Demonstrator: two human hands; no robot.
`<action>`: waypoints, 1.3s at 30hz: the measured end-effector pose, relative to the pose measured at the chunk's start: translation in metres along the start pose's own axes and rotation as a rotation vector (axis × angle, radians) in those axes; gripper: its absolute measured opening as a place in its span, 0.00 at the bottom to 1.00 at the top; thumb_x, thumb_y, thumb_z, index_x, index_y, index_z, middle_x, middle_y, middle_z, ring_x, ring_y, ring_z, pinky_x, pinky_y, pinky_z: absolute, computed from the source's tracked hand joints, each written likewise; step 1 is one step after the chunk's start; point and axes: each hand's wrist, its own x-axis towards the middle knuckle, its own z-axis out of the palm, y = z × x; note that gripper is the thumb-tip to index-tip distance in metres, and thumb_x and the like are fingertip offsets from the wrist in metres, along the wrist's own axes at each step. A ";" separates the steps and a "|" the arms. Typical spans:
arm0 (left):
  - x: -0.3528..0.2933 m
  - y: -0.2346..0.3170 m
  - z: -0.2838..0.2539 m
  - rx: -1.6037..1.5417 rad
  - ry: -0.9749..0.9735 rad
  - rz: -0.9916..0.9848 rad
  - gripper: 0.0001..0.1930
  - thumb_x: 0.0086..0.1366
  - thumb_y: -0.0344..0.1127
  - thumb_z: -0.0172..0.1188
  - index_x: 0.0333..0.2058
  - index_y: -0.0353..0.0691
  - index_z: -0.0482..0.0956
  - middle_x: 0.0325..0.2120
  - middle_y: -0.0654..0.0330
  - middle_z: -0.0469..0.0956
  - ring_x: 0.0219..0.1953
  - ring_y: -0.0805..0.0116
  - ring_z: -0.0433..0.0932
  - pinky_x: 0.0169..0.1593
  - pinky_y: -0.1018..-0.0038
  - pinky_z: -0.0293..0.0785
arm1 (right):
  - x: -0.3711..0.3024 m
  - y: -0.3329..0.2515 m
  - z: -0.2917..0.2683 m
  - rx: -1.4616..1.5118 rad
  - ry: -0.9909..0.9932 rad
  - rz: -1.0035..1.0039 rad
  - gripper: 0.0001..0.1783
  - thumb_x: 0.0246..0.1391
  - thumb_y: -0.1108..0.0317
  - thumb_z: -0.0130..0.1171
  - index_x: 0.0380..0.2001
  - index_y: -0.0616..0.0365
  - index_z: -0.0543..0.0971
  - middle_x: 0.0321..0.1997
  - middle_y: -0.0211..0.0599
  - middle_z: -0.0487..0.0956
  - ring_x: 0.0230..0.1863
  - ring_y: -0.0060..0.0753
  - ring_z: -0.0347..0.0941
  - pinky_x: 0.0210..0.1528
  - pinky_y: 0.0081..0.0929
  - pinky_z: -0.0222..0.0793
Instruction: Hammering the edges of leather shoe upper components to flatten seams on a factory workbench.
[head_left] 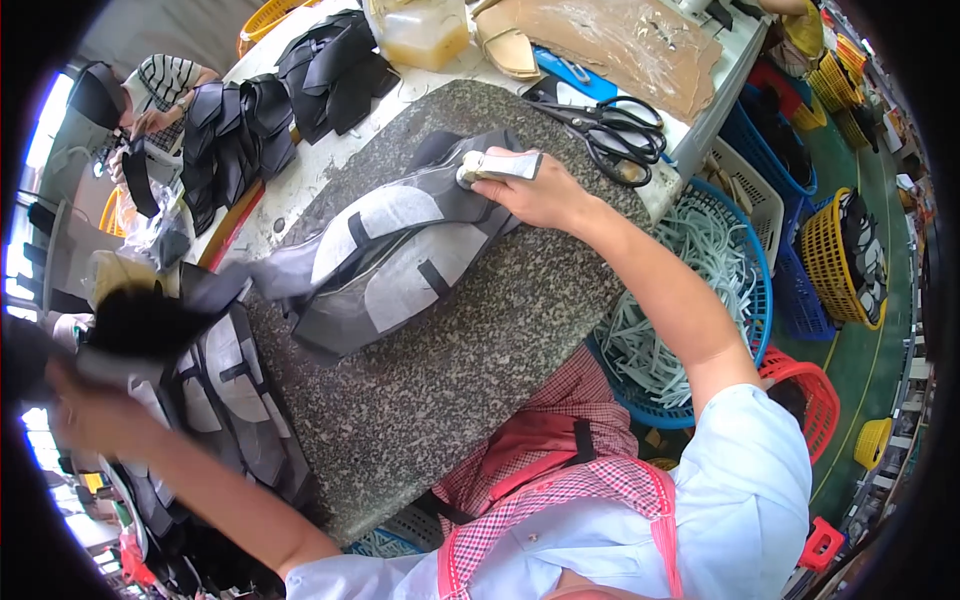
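Note:
Several black-and-grey sewn pieces with white backing patches, like shoe uppers, lie on a speckled stone slab before me. My right hand is closed around a flat pale-grey tool with a whitish rounded end, above the uppers' far right end. The tool's exact kind cannot be made out. My left hand, smeared by motion, is out at the far left. Dark blurred pieces are close to it; whether its fingers hold them is unclear. A pile of similar uppers lies left of the slab.
Black cut pieces are heaped beyond the slab. Black-handled scissors, a blue cutter and a tub of yellowish liquid lie at the back. A blue basket of pale strips stands right. Another person sits far left.

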 end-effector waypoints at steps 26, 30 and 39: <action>-0.268 -0.056 -0.055 -0.518 -1.914 0.242 0.11 0.58 0.27 0.59 0.41 0.35 0.78 0.25 0.55 0.72 0.27 0.63 0.73 0.32 0.72 0.69 | -0.135 -0.084 0.008 -0.111 -0.275 -0.350 0.10 0.43 0.63 0.58 0.26 0.55 0.71 0.21 0.32 0.69 0.23 0.35 0.73 0.23 0.31 0.68; -0.271 -0.064 -0.049 -0.591 -1.972 0.153 0.08 0.56 0.26 0.59 0.37 0.35 0.78 0.28 0.54 0.73 0.29 0.55 0.75 0.35 0.70 0.73 | -0.138 -0.084 0.014 -0.044 -0.219 -0.346 0.10 0.44 0.63 0.58 0.26 0.56 0.70 0.21 0.32 0.69 0.23 0.33 0.73 0.23 0.30 0.69; -0.276 -0.072 -0.034 -0.634 -1.534 0.808 0.11 0.45 0.31 0.67 0.31 0.44 0.81 0.26 0.66 0.75 0.34 0.64 0.71 0.38 0.68 0.67 | -0.123 -0.088 0.006 0.026 -0.450 -0.205 0.12 0.47 0.65 0.57 0.31 0.58 0.68 0.24 0.37 0.73 0.26 0.39 0.76 0.25 0.34 0.71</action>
